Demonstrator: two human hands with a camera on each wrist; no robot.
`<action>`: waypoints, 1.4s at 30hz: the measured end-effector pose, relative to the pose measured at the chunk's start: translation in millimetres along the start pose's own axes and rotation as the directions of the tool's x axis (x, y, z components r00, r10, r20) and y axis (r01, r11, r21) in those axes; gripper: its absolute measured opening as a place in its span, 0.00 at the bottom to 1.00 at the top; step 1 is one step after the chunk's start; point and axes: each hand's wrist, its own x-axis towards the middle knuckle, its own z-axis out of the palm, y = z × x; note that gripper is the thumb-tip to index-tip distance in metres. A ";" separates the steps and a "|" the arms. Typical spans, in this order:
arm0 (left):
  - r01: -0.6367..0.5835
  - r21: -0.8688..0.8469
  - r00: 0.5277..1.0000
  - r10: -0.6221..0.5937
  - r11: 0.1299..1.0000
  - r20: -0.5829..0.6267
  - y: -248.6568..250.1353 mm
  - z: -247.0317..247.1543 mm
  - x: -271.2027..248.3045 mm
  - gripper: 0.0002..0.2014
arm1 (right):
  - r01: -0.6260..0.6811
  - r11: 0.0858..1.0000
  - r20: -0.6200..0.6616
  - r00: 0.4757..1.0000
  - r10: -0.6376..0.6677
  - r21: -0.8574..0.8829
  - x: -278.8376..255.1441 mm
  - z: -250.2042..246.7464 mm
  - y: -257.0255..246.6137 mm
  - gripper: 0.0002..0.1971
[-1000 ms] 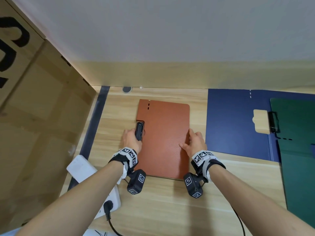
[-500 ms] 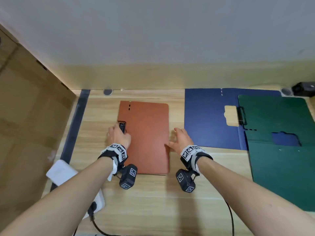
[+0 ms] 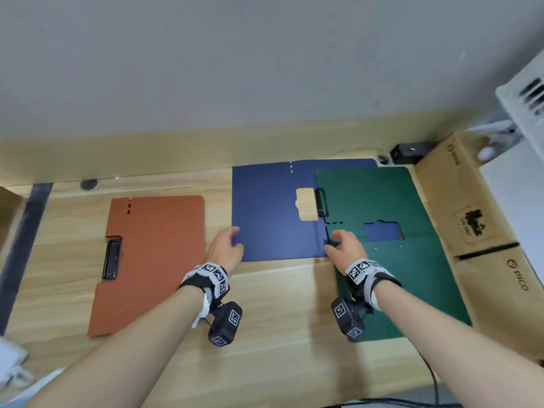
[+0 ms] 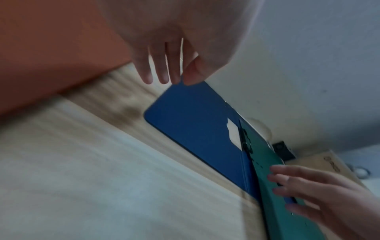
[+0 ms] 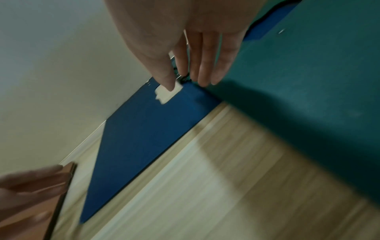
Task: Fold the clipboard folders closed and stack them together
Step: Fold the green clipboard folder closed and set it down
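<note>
A closed brown folder lies flat on the left of the wooden table, its black clip showing at the left edge. To its right a blue folder lies open. An open green folder overlaps the blue one's right half. My left hand is at the blue folder's near left corner, fingers straight, holding nothing. My right hand hovers over the seam where green meets blue, fingers extended. The wrist views are blurred.
Cardboard boxes stand along the right edge, touching the green folder. A small black device sits at the back right by the wall. A dark strip runs down the far left. White objects lie at the near left.
Both hands have let go of the brown folder's sides and moved right to the blue folder. The brown folder stays closed where it was. The view has swung right.
</note>
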 end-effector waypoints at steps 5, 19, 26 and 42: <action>-0.089 0.307 0.956 -0.005 0.948 0.293 20.8 51.1 4.0 0.32 | -0.047 0.994 -0.071 0.997 0.040 -0.103 24.2 -30.2 49.8 0.29; -0.176 0.765 0.920 -0.173 0.620 0.351 8.9 43.8 -48.3 0.20 | -0.113 0.988 0.002 0.994 0.114 -0.101 7.0 -15.7 73.6 0.21; -0.226 0.818 0.905 -0.198 0.528 0.377 29.1 45.1 -35.4 0.18 | -0.075 0.988 0.012 0.997 0.077 -0.134 -4.1 -8.2 75.0 0.23; -0.175 0.690 0.975 0.027 0.702 0.220 105.9 150.8 51.9 0.25 | 0.004 0.995 -0.010 1.000 -0.003 0.096 16.0 4.4 91.2 0.19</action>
